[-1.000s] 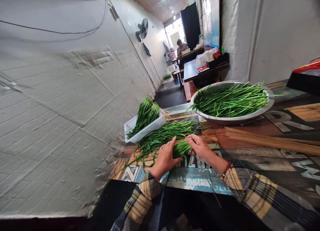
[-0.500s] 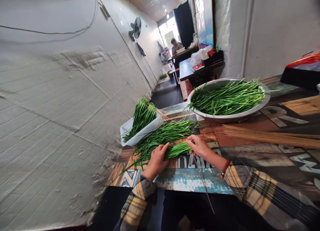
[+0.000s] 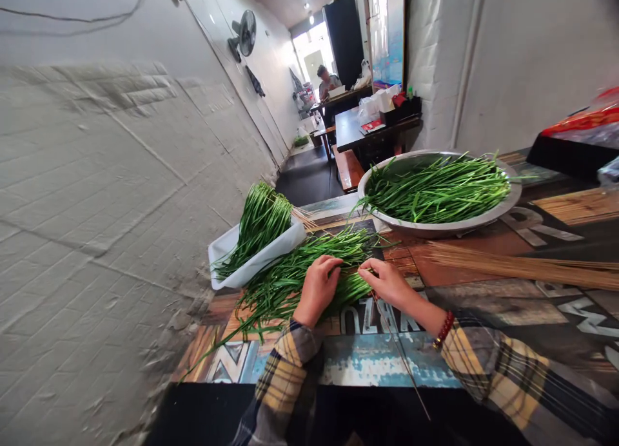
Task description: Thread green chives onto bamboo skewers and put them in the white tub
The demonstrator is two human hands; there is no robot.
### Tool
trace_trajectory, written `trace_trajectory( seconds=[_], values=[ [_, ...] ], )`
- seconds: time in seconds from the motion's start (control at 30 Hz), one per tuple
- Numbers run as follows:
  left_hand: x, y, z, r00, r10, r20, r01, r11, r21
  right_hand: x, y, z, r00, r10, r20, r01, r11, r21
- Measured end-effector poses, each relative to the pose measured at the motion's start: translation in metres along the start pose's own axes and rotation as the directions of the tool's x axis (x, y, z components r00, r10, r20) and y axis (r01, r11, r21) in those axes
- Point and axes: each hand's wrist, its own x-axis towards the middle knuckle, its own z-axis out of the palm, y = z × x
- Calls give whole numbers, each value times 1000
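Note:
My left hand [image 3: 319, 288] reaches over a loose pile of garlic chives [image 3: 290, 269] on the table, fingers curled and thumb drawn in around some stalks at the pile's near side. The fingertips are partly hidden. My right hand [image 3: 389, 288] pinches a thin bamboo skewer [image 3: 409, 368] at the pale stem ends of a small bunch of chives [image 3: 355, 286]. The skewer's long end slants down past the table's front edge. Left of the pile, a white plastic tray [image 3: 261, 260] holds chives threaded on several skewers [image 3: 268, 211].
A large metal basin [image 3: 435, 225] of chives stands at the back right. Loose bamboo skewers [image 3: 512, 263] lie to its front right. A brick-patterned wall [image 3: 97, 240] borders the left side. Farther back are another table [image 3: 351, 127] and a seated person [image 3: 329, 82].
My left hand has lifted off the small bunch and moved right, its fingers now curled at the loose pile. My right hand stays at the stem ends with the skewer. The view has shifted slightly.

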Motion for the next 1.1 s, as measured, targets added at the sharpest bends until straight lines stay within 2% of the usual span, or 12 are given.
trace_trajectory(
  seconds=[0.13,0.27,0.4,0.47,0.53,0.63,0.73,0.8,0.9,1.1],
  values=[
    [22,-12,12,998,67,-13,-64,982,179,2,-2,-1,998,-61,-30,58,995,-82],
    [33,-15,16,994,104,-35,-88,946,313,0,-4,-1,991,-131,-20,127,980,-151],
    [33,-15,18,991,133,-13,-120,928,353,-2,-6,-2,993,-121,-10,118,978,-173],
    [33,-15,18,988,148,-48,-123,934,336,-3,-7,-3,994,-104,-13,101,980,-171],
    [32,-14,17,981,159,-115,-125,958,258,-4,-9,-3,995,-98,-23,93,982,-164],
    [29,-13,17,975,147,-166,-147,989,7,-6,-12,-3,994,-100,-44,93,984,-152],
    [23,-12,19,993,81,-90,-99,973,-207,-8,-17,-6,994,-77,-75,66,988,-138],
    [18,-12,21,999,40,-28,-46,957,-286,-8,-19,-9,994,-49,-97,38,993,-115],
    [14,-10,19,1000,19,-1,-18,923,-384,-9,-22,-13,993,-33,-114,23,996,-91],
    [16,-2,11,1000,6,0,-5,864,-503,-13,-27,-17,984,-149,-97,132,978,-161]
  ],
)
